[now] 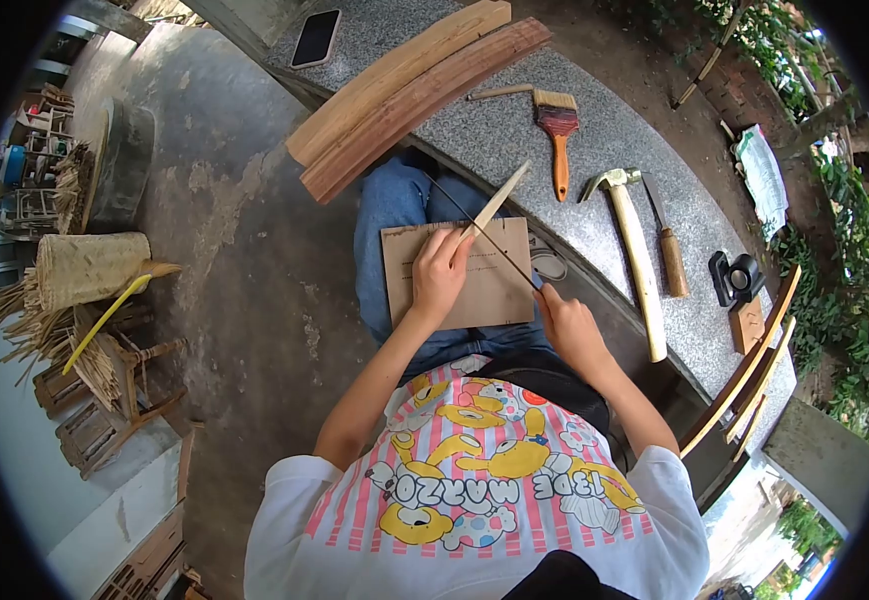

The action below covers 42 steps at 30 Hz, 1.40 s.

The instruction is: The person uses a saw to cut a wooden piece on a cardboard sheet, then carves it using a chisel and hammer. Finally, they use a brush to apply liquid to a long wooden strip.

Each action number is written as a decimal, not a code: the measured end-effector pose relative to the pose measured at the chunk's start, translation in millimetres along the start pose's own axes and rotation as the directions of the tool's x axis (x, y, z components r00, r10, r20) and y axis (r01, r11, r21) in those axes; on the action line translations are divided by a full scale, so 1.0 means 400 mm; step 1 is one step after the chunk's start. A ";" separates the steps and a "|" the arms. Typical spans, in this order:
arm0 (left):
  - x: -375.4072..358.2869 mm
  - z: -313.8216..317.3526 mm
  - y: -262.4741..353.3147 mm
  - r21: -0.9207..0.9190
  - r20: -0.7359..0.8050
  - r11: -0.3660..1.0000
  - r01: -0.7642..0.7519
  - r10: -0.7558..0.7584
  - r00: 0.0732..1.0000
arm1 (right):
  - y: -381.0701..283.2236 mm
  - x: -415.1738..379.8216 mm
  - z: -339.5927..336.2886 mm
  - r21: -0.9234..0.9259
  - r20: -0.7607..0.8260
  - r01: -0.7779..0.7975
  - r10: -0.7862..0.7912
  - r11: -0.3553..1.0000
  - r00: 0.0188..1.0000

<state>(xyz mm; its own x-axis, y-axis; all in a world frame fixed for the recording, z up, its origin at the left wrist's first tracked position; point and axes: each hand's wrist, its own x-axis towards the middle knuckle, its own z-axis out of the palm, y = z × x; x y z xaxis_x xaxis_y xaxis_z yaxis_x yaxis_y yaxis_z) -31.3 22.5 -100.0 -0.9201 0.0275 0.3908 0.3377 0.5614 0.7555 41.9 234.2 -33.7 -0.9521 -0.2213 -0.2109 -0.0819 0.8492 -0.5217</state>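
My left hand (441, 270) is closed around the lower end of a pale, tapered strip of wood (501, 198), whose pointed end slants up to the right. In my right hand (569, 325) is the handle end of a long, thin, dark file (506, 254). It crosses the wood strip just above my left fingers and seems to touch it. Beneath both lies a flat brown board (499, 302) across my lap, with dark marks on it. My fingers hide the strip's lower end and most of the file's handle.
On the stone bench (604, 130) lie two curved wooden pieces (404, 90), a phone (316, 39), a paintbrush (557, 130), a claw hammer (634, 260) and a wooden-handled knife (666, 235). A black device (736, 278) and curved strips (749, 370) are at right. Bundled sticks (29, 320) stand left.
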 end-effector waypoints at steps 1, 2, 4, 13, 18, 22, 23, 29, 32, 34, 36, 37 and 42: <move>-0.003 0.000 -0.002 -0.011 0.002 1.000 -0.001 0.001 1.000 | 0.011 -0.025 -0.012 0.008 0.022 -0.038 0.038 0.999 0.999; -0.001 0.008 -0.002 -0.027 -0.001 1.000 -0.004 0.004 1.000 | 0.016 -0.022 -0.012 0.004 0.024 -0.040 0.039 0.999 0.999; 0.006 0.009 0.000 -0.055 -0.010 0.998 0.019 -0.020 1.000 | 0.003 -0.025 -0.001 -0.021 -0.029 -0.012 0.011 1.000 1.000; 0.002 -0.017 -0.001 -0.144 0.022 0.986 0.082 -0.080 0.997 | 0.028 0.007 -0.069 0.033 0.009 0.089 -0.089 0.995 0.996; 0.067 0.017 0.017 -0.247 0.065 0.968 0.054 -0.039 0.997 | -0.013 -0.020 -0.071 0.064 -0.095 -0.054 0.060 0.996 0.994; 0.166 0.072 -0.010 -0.308 0.110 0.939 0.154 -0.125 0.986 | 0.023 0.057 -0.060 0.055 -0.141 -0.082 0.089 0.995 0.986; 0.182 0.083 -0.020 -0.270 0.120 0.957 0.108 -0.078 0.990 | 0.029 0.072 -0.054 0.055 -0.156 -0.099 0.107 0.994 0.982; 0.212 0.106 -0.019 -0.123 0.312 0.938 0.323 -0.272 0.910 | 0.035 0.118 -0.039 0.092 -0.188 -0.161 0.176 0.983 0.966; 0.185 0.103 0.015 0.248 0.184 0.968 0.032 -0.080 0.980 | 0.025 0.124 -0.040 0.082 -0.182 -0.166 0.178 0.983 0.967; 0.162 0.117 0.003 0.294 0.119 0.948 -0.123 0.091 0.989 | 0.028 0.118 -0.039 0.075 -0.188 -0.149 0.161 0.986 0.969; 0.165 0.112 -0.012 0.322 0.108 0.940 -0.112 0.081 0.991 | 0.043 0.106 -0.045 0.106 -0.176 -0.158 0.175 0.982 0.969; 0.173 0.105 -0.012 0.311 0.127 0.944 -0.106 0.069 0.989 | 0.051 0.101 -0.049 0.140 -0.173 -0.169 0.192 0.976 0.966; 0.172 0.104 0.003 0.216 0.252 0.963 -0.162 0.106 0.962 | 0.066 0.080 -0.040 0.198 -0.223 -0.167 0.210 0.966 0.952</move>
<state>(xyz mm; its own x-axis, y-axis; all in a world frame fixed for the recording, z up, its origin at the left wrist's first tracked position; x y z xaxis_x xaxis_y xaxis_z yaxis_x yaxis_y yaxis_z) -102.3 59.6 -94.1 -0.8995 0.2938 0.3235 0.4314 0.7147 0.5505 4.5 257.2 -40.9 -0.9892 0.0752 -0.1257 0.1383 0.7625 -0.6320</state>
